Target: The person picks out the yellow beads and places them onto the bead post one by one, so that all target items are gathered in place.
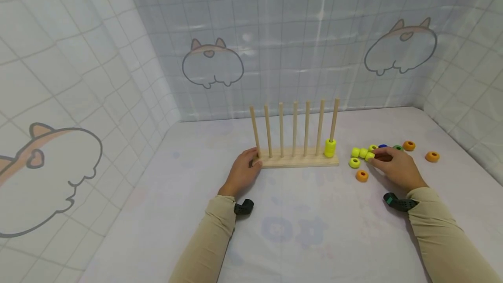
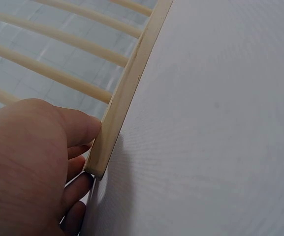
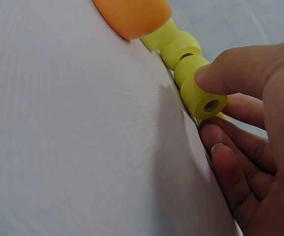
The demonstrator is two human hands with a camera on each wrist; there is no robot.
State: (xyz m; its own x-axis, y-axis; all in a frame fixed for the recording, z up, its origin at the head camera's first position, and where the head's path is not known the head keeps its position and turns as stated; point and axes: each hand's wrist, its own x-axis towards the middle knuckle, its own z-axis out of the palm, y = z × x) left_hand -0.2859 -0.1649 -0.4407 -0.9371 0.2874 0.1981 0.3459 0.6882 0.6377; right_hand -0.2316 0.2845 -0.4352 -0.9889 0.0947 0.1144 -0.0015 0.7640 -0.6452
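A wooden peg rack (image 1: 294,161) with several upright pegs stands on the table. Yellow beads (image 1: 330,148) are stacked on its rightmost peg; the other pegs are bare. My left hand (image 1: 240,173) grips the left end of the base, its thumb on the front edge in the left wrist view. To the right of the rack, my right hand (image 1: 398,170) pinches a yellow bead (image 3: 197,98) between thumb and fingers. That bead is low at the table, in line with other yellow beads (image 3: 181,48), its hole facing the right wrist camera.
Loose orange beads (image 1: 362,175) lie around the right hand, two of them farther right. A green bead (image 1: 398,148) and a blue bead (image 1: 383,146) sit behind the hand, partly hidden. A tile-patterned sheet wall (image 1: 275,47) rises behind the table.
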